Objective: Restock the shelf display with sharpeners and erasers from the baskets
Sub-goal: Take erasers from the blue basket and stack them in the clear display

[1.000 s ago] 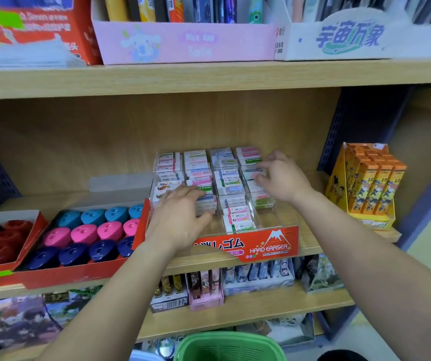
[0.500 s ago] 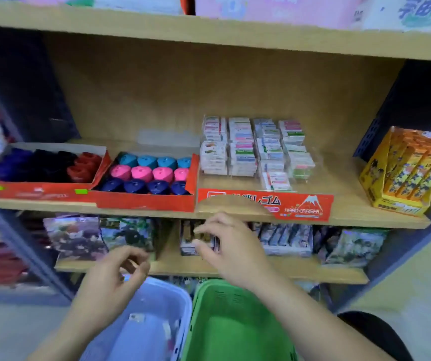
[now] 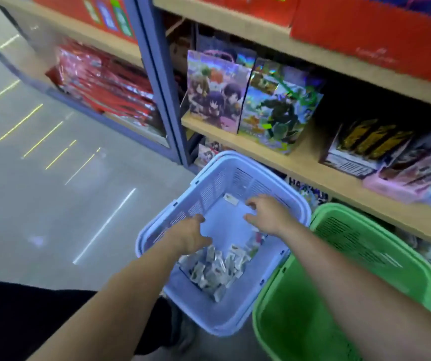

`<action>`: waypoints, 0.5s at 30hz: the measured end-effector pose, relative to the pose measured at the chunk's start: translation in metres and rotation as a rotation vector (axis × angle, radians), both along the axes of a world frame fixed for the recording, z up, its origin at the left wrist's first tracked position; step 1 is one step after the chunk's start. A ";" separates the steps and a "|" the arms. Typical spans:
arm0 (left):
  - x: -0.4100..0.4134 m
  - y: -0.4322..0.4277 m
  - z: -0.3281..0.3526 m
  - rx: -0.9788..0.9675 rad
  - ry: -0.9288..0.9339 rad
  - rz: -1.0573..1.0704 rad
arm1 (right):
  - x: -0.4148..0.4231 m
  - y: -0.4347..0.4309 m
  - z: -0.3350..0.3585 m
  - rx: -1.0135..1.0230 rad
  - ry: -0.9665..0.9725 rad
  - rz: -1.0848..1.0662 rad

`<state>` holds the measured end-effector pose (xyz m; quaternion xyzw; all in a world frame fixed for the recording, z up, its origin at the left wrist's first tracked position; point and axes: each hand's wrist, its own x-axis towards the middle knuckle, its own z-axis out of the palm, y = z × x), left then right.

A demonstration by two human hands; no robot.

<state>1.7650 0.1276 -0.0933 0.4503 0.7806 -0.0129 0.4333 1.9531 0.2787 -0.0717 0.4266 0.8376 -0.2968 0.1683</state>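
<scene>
packets of small stock, too blurred to tell erasers from sharpeners, lie heaped at the 6 o'clock end of the lilac basket, with one stray packet alone near 12 o'clock. your left hand hangs just above the heap on its 10 o'clock side, fingers pointed down behind the palm, so you cannot tell whether they pinch anything. your right hand hovers over the bare basket floor toward 1 o'clock, fingers spread and loosely bent, holding nothing. the likeliest trouble is a greedy scoop: the wrappers look glossy, and a loose fistful could shed packets onto the floor or into the green basket touching at 3 o'clock. your right hand is well off the heap, so closing it there would catch nothing. the stray packet is easy to overlook. the display you are filling is out of view, so rising without looking risks clipping the wooden shelf edge at 1 o'clock and spilling your load.
</scene>
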 end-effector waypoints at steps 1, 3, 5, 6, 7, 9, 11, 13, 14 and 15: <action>0.003 -0.003 -0.019 -0.024 -0.017 -0.007 | -0.008 0.001 -0.018 -0.038 -0.029 0.015; 0.007 -0.011 -0.054 -0.069 -0.029 -0.049 | -0.021 0.002 -0.054 -0.111 -0.075 0.042; 0.010 -0.015 -0.083 -0.112 -0.034 -0.091 | -0.028 0.004 -0.087 -0.154 -0.144 0.095; 0.011 -0.015 -0.093 -0.136 -0.058 -0.095 | -0.031 0.004 -0.101 -0.180 -0.177 0.139; 0.012 -0.011 -0.103 -0.149 -0.083 -0.113 | -0.033 0.002 -0.114 -0.202 -0.214 0.180; 0.013 -0.003 -0.117 -0.167 -0.132 -0.175 | -0.036 0.001 -0.133 -0.248 -0.247 0.250; 0.011 0.000 -0.128 -0.164 -0.139 -0.262 | -0.037 -0.003 -0.146 -0.341 -0.262 0.255; 0.010 0.000 -0.134 -0.181 -0.087 -0.339 | -0.033 -0.009 -0.158 -0.443 -0.313 0.239; 0.010 -0.001 -0.137 -0.194 -0.064 -0.356 | -0.030 -0.011 -0.162 -0.459 -0.352 0.244; 0.010 0.000 -0.138 -0.202 -0.050 -0.364 | -0.028 -0.013 -0.165 -0.460 -0.381 0.247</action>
